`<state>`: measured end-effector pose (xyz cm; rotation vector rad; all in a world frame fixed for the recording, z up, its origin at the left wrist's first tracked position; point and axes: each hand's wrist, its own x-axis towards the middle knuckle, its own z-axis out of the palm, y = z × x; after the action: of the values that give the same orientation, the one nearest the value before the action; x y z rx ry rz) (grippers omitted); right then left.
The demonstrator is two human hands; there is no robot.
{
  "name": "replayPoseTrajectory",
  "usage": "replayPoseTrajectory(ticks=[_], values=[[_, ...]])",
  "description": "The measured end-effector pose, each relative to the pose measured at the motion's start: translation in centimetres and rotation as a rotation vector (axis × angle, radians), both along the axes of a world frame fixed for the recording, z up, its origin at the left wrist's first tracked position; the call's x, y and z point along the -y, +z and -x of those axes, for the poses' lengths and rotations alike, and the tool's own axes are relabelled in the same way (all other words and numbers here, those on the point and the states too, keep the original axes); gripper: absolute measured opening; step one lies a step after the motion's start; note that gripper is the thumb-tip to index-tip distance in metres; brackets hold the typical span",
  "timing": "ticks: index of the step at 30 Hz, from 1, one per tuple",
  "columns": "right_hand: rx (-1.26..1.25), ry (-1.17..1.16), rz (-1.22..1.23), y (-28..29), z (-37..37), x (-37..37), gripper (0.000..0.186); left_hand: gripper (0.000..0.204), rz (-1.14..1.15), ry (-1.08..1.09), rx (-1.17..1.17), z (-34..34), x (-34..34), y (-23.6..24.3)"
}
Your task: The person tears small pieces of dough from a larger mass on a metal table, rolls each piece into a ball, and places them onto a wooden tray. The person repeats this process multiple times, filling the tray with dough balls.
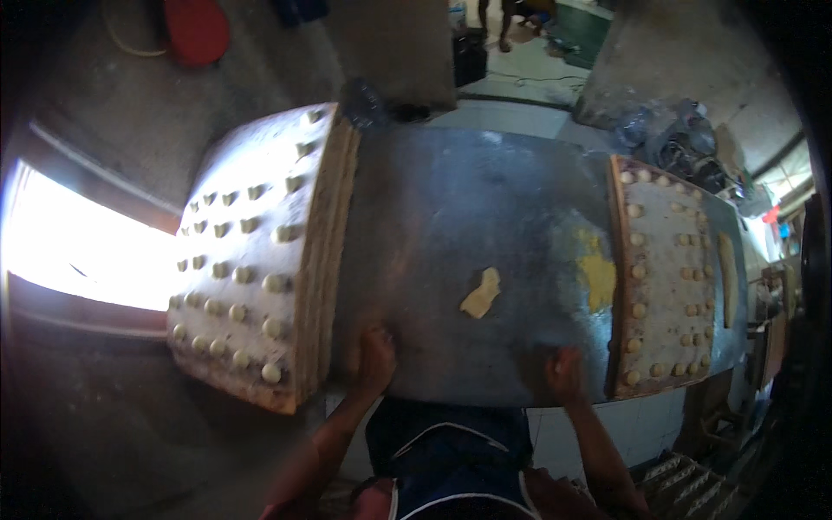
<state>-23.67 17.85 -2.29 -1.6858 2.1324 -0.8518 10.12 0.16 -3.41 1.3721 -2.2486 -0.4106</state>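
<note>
A flat, irregular piece of pale dough (481, 293) lies by itself near the middle of the dark metal tabletop (451, 199). My left hand (376, 355) is over the table's near left part, beside a stack of wooden boards, its fingers curled in. My right hand (563, 371) is at the near edge, left of the right-hand board, closed and somewhat blurred. Whatever either hand may hold is hidden from view. Neither hand touches the flat dough piece.
Rows of small dough balls sit on the left board stack (286, 347) and on the right board (663, 286). Yellow powder (595, 273) is spread near the right board. Beyond it lies a long dough strip (726, 277). Plastic bags (685, 134) lie behind; a person's legs (504, 26) show through the doorway.
</note>
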Motion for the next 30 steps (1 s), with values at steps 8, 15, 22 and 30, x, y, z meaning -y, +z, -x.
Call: replayPoseTrajectory(ticks=[8,15,22,30], values=[[-0.055,-0.097,0.001,-2.1,0.7,-6.3,0.033,0.027,-0.194,-0.426,0.172,-2.2,1.2,6.4],[-0.205,0.083,-0.301,5.5,1.2,-3.8,0.026,0.041,0.046,-0.657,-0.234,-7.2,9.9,20.3],[-0.131,0.397,0.231,25.8,-9.7,32.7,0.057,0.065,0.397,-0.149,-0.475,-11.5,34.2,25.2],[0.272,0.415,0.974,31.5,-27.6,64.4,0.092,0.123,-0.029,0.013,-0.297,-11.7,44.4,19.4]])
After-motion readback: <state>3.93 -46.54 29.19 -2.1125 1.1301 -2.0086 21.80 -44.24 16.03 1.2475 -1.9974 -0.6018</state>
